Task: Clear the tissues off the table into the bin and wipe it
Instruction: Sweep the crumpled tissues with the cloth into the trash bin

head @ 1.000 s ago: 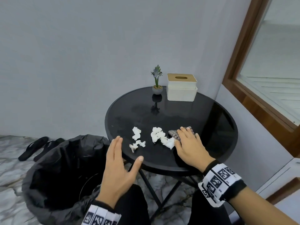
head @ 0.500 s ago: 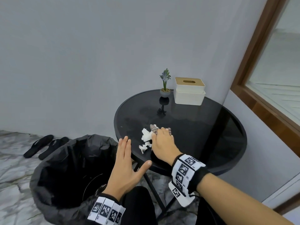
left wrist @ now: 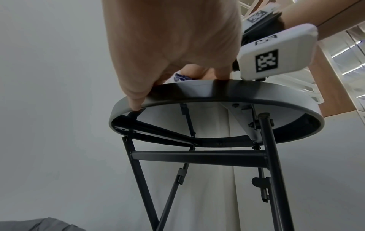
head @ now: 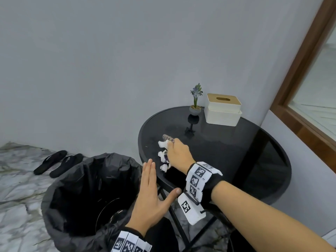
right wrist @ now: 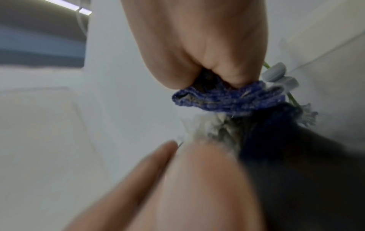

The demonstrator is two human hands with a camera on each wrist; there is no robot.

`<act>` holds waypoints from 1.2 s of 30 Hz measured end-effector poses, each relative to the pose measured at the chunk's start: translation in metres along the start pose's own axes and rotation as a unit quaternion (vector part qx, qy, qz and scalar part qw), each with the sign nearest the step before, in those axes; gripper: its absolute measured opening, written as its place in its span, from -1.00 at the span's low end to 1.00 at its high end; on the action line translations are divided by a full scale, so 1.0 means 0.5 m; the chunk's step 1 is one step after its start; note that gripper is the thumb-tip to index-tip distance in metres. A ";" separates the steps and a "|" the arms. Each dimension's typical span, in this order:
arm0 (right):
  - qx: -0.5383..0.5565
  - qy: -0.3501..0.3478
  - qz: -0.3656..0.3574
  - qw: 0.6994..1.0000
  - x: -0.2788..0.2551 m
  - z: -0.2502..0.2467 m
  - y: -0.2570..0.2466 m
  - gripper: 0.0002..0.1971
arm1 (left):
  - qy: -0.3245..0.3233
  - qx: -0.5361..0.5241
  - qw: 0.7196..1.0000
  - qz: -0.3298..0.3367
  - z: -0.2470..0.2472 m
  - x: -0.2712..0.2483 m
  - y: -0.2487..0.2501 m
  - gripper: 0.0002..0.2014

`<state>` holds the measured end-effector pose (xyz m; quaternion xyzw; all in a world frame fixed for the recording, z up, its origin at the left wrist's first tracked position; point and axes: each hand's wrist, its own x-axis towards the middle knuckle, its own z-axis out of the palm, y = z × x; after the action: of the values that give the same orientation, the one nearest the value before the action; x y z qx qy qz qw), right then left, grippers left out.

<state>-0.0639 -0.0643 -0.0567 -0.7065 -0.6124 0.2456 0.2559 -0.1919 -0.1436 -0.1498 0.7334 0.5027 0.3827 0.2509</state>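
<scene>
On the round black glass table (head: 236, 160), my right hand (head: 171, 148) grips a bunched blue-patterned cloth (head: 166, 137) and holds it down on the table. Several white tissue scraps (head: 162, 144) lie bunched against the cloth's left side, close to the table's left edge. The right wrist view shows the cloth (right wrist: 227, 100) squeezed under my fingers with tissue (right wrist: 201, 125) beside it. My left hand (head: 161, 179) is flat and open at the table edge, over the bin. In the left wrist view its fingers (left wrist: 136, 100) touch the table rim (left wrist: 256, 96).
The bin with a black liner (head: 109, 160) stands on the floor, directly left of the table. A white tissue box (head: 222, 113) and a small potted plant (head: 195, 100) stand at the table's far side. Black slippers (head: 58, 163) lie by the wall.
My right hand has slid the cloth leftward across the table, gathering the tissue scraps toward the left edge. The left hand has stayed open at the rim.
</scene>
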 end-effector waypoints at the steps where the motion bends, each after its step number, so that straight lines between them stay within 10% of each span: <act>1: 0.029 0.010 0.016 0.999 0.008 -0.014 0.006 -0.60 | 0.000 0.002 1.000 0.001 -0.001 -0.001 0.000 0.11; 10: -0.044 0.080 -0.003 0.996 0.116 -0.172 0.084 -0.67 | -0.010 -0.009 1.000 0.013 -0.016 -0.007 -0.006 0.02; 16: -0.127 -0.070 0.058 0.988 0.135 -0.152 0.120 -0.63 | 0.000 -0.003 0.999 0.032 -0.017 0.001 -0.021 -0.01; 25: -0.098 -0.141 -0.044 0.984 0.120 -0.081 0.053 -0.60 | 0.009 -0.008 0.999 0.034 -0.008 0.003 -0.023 -0.02; 36: 0.029 -0.019 -0.071 0.997 0.158 -0.153 0.057 -0.56 | 0.009 0.004 0.999 0.034 -0.009 0.001 -0.024 -0.03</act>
<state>0.0180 0.0059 -0.0210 -0.6490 -0.6580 0.2583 0.2814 -0.2019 -0.1386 -0.1561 0.7478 0.4812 0.3954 0.2301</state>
